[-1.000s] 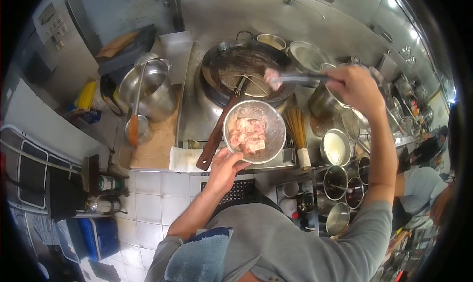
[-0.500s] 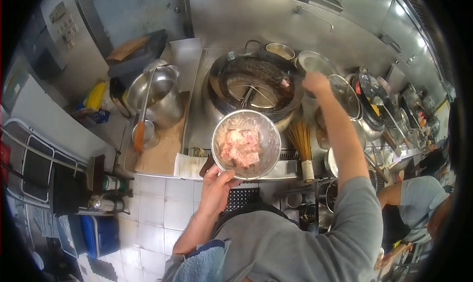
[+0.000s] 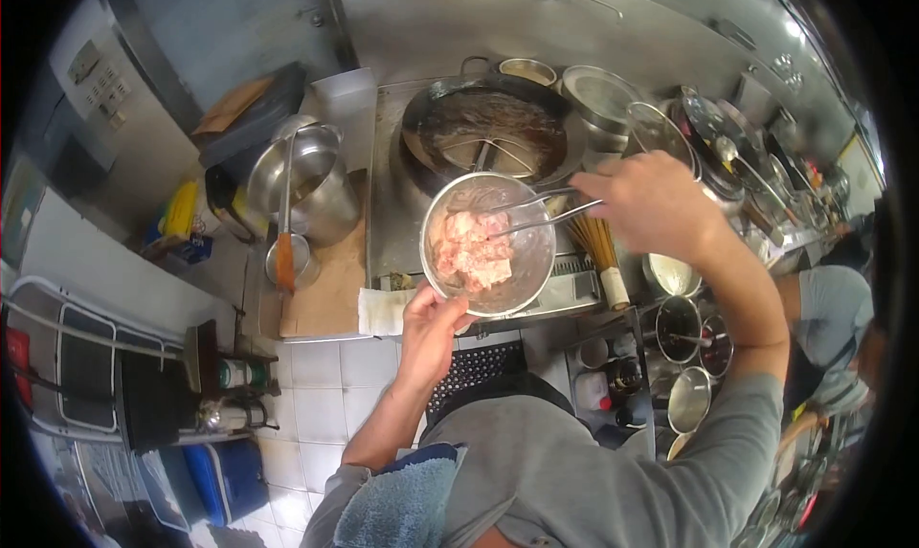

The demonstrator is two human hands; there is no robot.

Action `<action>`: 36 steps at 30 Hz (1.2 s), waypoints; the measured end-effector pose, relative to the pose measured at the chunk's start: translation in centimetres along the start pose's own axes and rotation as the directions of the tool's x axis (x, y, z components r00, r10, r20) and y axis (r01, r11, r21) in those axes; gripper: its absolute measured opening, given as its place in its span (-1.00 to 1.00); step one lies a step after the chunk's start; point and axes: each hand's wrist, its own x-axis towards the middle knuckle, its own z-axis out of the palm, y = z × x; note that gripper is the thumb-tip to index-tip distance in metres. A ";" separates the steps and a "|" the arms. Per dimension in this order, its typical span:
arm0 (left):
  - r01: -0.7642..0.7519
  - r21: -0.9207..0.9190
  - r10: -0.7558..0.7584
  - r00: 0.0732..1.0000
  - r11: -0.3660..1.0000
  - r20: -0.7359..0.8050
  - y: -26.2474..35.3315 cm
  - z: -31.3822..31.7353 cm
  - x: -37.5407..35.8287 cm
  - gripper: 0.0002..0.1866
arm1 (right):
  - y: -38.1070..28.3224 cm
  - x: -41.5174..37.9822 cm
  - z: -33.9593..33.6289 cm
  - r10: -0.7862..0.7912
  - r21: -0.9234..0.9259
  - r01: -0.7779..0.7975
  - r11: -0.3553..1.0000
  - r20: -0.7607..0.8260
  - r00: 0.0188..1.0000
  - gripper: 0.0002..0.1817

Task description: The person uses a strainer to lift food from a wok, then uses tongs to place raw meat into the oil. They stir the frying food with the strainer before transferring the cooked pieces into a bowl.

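- Left hand (image 3: 433, 330), lower centre of frame: closed on the near rim of a steel bowl (image 3: 526, 266), holding it up in front of the stove.
- Bowl holds pale pink meat pieces (image 3: 469, 249), heaped left of its middle.
- Right hand (image 3: 654, 203), right of centre: gripped around metal tongs (image 3: 536, 213); tong tips reach into the bowl, over the meat.
- Wok (image 3: 488, 132), upper centre, directly beyond the bowl; dark liquid inside.
- Large steel pot (image 3: 311, 179) with ladle (image 3: 285, 246), left of the wok.
- Bamboo brush (image 3: 601, 251) just right of the bowl.
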 end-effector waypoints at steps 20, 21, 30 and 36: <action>0.086 -0.119 -0.096 0.991 0.989 -0.088 0.3 0.6 2.2 -0.72 | 10.8 13.8 1.0 0.286 -0.013 -0.286 0.958 0.026 0.958 -0.79; 0.074 -0.120 -0.088 0.989 0.990 -0.115 0.6 0.8 1.6 -0.72 | 10.9 15.9 3.5 0.281 -0.041 -0.279 0.959 0.060 0.958 -0.79; 0.022 -0.091 -0.044 0.969 0.996 -0.245 1.0 -0.7 -2.5 -0.57 | 11.1 26.4 20.7 0.456 0.093 -0.457 0.884 0.040 0.889 -0.73; -0.031 -0.110 0.000 0.962 0.993 -0.274 2.2 -1.6 -3.4 -0.86 | 14.0 20.7 8.1 0.422 0.319 -0.361 0.876 -0.145 0.895 -0.70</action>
